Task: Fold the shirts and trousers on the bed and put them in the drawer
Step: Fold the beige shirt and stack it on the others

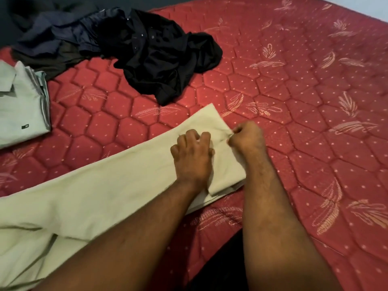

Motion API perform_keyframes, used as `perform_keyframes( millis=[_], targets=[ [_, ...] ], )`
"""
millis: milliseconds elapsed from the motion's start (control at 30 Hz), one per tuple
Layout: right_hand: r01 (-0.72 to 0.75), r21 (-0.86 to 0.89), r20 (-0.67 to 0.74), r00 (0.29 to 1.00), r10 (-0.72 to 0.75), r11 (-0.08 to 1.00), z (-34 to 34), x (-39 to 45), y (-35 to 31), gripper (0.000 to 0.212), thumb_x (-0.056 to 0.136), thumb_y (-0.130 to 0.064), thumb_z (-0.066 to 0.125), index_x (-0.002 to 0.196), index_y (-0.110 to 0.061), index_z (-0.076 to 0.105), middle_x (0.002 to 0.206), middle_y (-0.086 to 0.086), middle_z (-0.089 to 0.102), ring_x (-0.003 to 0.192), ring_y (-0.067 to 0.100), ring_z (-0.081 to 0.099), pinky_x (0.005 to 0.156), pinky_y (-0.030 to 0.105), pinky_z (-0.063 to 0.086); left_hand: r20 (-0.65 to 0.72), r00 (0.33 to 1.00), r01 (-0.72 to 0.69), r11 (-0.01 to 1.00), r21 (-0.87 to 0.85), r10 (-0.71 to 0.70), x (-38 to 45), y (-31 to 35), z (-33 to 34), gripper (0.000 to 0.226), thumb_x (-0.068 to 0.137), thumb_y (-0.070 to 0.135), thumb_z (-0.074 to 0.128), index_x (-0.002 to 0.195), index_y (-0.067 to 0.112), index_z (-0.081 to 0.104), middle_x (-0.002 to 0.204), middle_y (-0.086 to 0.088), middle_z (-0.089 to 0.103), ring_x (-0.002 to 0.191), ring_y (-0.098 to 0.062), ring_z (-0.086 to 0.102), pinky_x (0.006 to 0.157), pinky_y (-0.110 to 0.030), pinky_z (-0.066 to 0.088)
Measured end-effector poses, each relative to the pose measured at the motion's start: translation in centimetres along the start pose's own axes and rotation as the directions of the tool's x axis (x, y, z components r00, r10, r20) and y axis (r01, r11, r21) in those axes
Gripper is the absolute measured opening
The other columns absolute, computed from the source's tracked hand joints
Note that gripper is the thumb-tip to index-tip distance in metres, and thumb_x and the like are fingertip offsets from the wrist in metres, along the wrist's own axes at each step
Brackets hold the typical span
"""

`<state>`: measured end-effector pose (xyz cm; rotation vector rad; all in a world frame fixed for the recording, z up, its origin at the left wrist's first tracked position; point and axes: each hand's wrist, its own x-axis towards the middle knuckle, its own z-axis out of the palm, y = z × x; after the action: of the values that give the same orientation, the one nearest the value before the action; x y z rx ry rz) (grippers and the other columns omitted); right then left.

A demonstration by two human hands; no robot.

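Head view: pale trousers lie flat across the red mattress, from centre toward 8 o'clock. Left hand presses the hem end, fingers curled loosely. Right hand pinches the hem edge, fist closed. Dark clothes at 11 o'clock; folded shirt at 9 o'clock.

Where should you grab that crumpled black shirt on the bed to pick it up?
Probably at the buttoned strip near the top of the black shirt, coming from the near side. The shirt lies in a bunched heap on the mattress, so no hem or shoulder shows clearly; the tiny white buttons mark the front. Lift there and it should hang open for folding.
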<state>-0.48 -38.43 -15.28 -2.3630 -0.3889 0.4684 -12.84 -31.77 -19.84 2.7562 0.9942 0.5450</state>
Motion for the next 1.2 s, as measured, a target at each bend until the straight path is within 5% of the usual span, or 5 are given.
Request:
perform_keyframes(
  millis=[133,200,333,633,1200],
  targets=[
    [0.198,0.238,0.1,0.969,-0.227,0.951,-3.5,-0.4,-1.9,0.012,0.077,0.0,0.072,0.083,-0.009,0.067,0.072,0.009,0.06,0.061,0.019,0.054,0.05,0.021,0.04,0.361,0.924,0.375,0.49,-0.787,-0.127,3.1,2.6,-3.2,0.012,0.091,0.003,0.056,0.093,0.011,0.066,0.08,0.0,0.063,0.074,-0.019,0.061,0.066,-0.024,0.046],
    [0.036,0.478,0.346,0.91,-0.226,0.877,-3.5,-1.2,-2.6,0.007,0.09,-0.007,0.063,0.085,-0.009,0.065,0.072,0.01,0.058,0.057,0.017,0.051,0.045,0.021,0.045,0.615,0.774,0.628,0.052,-0.777,-0.151,3.3,2.7,-5.3,0.02,0.102,0.024,0.047,0.104,0.009,0.061,0.082,-0.008,0.066,0.072,-0.023,0.063,0.065,-0.033,0.051],
    [-0.19,0.517,0.606,0.77,-0.2,0.835,-1.2,-1.7,-3.9,0.021,0.098,0.001,0.045,0.11,-0.011,0.058,0.086,0.01,0.062,0.065,0.019,0.06,0.057,0.027,0.057,0.739,0.647,0.709,-0.208,-0.673,-0.187,2.0,0.2,-6.2,0.041,0.095,0.048,0.054,0.12,0.014,0.057,0.094,-0.009,0.072,0.075,-0.024,0.07,0.063,-0.036,0.058],
    [-0.098,0.459,0.252,0.967,-0.024,0.883,3.2,-2.0,-3.4,0.03,0.093,0.004,0.036,0.096,-0.018,0.056,0.093,0.01,0.067,0.058,0.016,0.055,0.047,0.028,0.048,0.642,0.613,0.584,-0.285,-0.761,-0.461,-2.6,-7.9,-7.7,0.038,0.091,-0.009,0.054,0.116,0.02,0.057,0.11,-0.009,0.069,0.083,-0.024,0.068,0.072,-0.042,0.058],
    [0.736,-0.381,0.558,0.665,-0.496,0.559,20.0,-24.1,-9.2,0.074,0.093,-0.064,0.035,0.153,-0.036,0.002,0.163,-0.001,-0.009,0.149,0.028,-0.009,0.116,0.054,-0.001,0.504,0.539,0.521,-0.203,-0.829,-0.675,-22.8,-32.3,-22.9,0.037,0.084,-0.019,0.048,0.099,0.014,0.057,0.093,-0.01,0.067,0.076,-0.023,0.064,0.068,-0.032,0.054]
  ],
)
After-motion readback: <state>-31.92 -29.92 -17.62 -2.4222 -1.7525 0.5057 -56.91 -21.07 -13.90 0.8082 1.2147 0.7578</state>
